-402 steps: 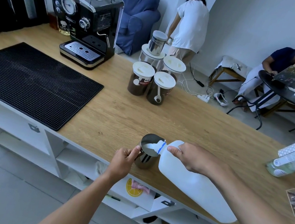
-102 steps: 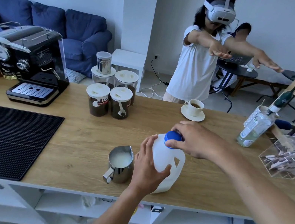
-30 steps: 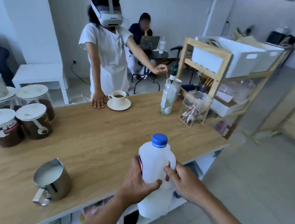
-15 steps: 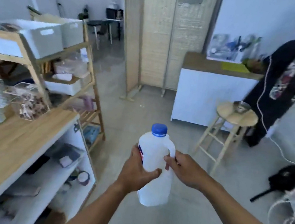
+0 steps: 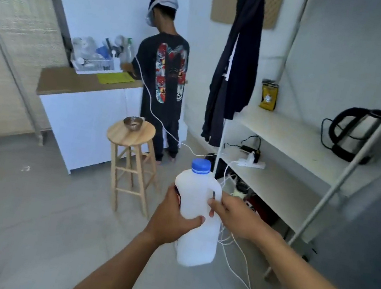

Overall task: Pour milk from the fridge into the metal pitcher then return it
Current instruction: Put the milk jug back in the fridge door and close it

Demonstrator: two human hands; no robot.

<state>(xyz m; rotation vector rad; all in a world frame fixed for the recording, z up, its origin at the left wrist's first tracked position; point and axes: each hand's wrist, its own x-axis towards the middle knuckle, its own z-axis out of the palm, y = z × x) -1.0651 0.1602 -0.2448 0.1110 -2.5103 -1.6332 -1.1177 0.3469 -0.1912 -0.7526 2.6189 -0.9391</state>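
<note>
Both hands carry the jug [image 5: 201, 211] upright at chest height over bare floor: the left hand [image 5: 172, 219] wraps its body from the left, thumb across the front and fingers out of sight behind, while the right hand [image 5: 235, 215] grips the handle side, fingers curled shut around it. The blue cap [image 5: 201, 166] is on, and the jug looks mostly white and opaque, so how much milk remains I cannot tell. No pitcher shows here and no counter is underfoot, so judging by the capped jug being carried, the pour seems finished and what is left is the return: reach the fridge, open it, set the jug inside, shut the door. A grey slab [image 5: 373, 250] at the right edge may be that fridge, though it is too cropped to be sure. White cables [image 5: 238, 258] trail across the floor just beyond the jug, a trip risk. Next come a stool [image 5: 130, 149] with a metal bowl [image 5: 133, 123] on it and a white rack [image 5: 292, 146] holding a kettle [image 5: 355, 134]. Farthest off, a person [image 5: 165, 77] stands at a counter [image 5: 76, 82], back turned
</note>
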